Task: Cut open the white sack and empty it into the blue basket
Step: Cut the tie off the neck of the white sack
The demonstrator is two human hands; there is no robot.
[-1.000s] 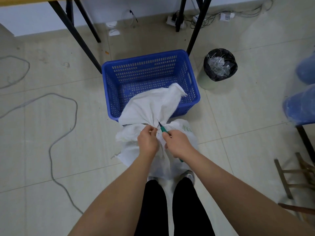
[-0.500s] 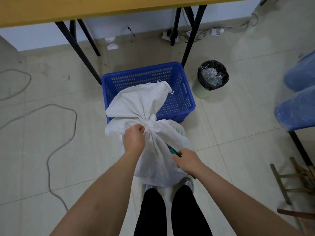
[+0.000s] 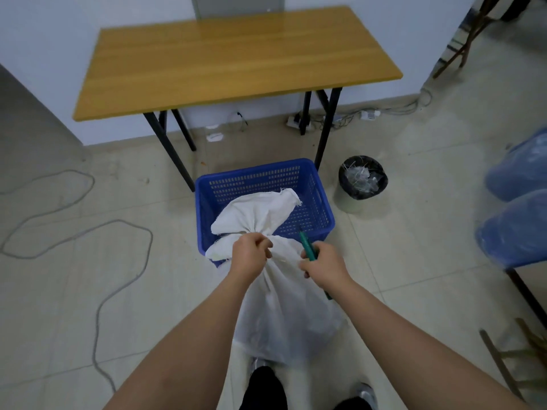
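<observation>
A white sack (image 3: 284, 309) stands on the floor between my feet and the blue basket (image 3: 321, 208). Its gathered neck is gripped by my left hand (image 3: 251, 255), and the loose top flops forward over the basket's near rim. My right hand (image 3: 322, 263) holds a green-handled cutter (image 3: 307, 247) just right of the neck, its tip pointing up and away. The basket's inside, where it shows, holds nothing I can make out.
A wooden table (image 3: 236, 60) on black legs stands behind the basket. A black-lined bin (image 3: 362, 179) sits to the right. Grey cables (image 3: 97, 238) loop over the floor at left. Blue plastic-covered things (image 3: 518, 220) and wooden stools (image 3: 515, 359) are at right.
My head has lifted, bringing the table into view. My right hand with the cutter came back up from the sack's side to beside the neck. My left hand has kept its grip on the neck.
</observation>
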